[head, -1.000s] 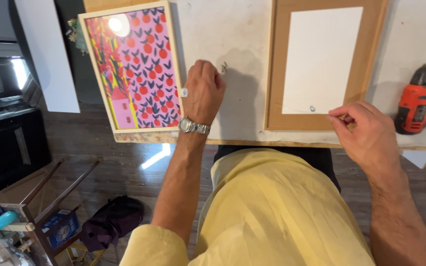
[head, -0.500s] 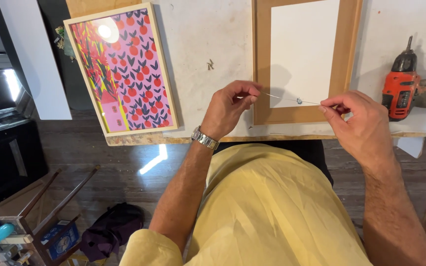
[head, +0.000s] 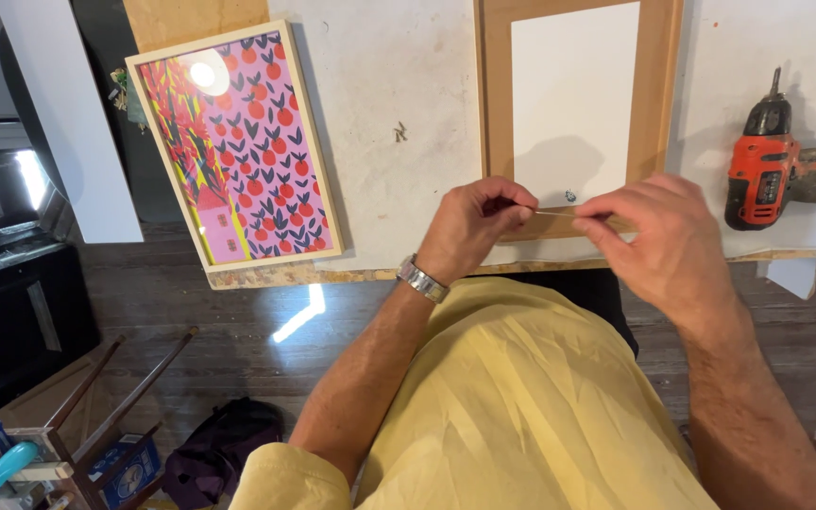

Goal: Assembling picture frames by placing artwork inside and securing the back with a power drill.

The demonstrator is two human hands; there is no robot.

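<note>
My left hand (head: 472, 225) and my right hand (head: 652, 236) are held close together above the table's near edge. Both pinch the ends of a thin wire (head: 552, 213) stretched between their fingertips. Just behind them lies a brown wooden frame (head: 495, 104), back side up, with a white backing sheet (head: 573, 94) and a small dark fitting (head: 569, 196) near its lower edge. A silver watch (head: 422, 279) sits on my left wrist.
A framed picture (head: 238, 146) with red fruits on pink lies at the left on the white table cover (head: 380, 85). A small metal piece (head: 400, 132) lies between the frames. An orange cordless drill (head: 767, 165) rests at the right. Stools and boxes (head: 96, 444) stand on the floor.
My left hand left the table near the small metal piece and came to the right hand. Both hands drew closer together on the wire in front of the brown frame.
</note>
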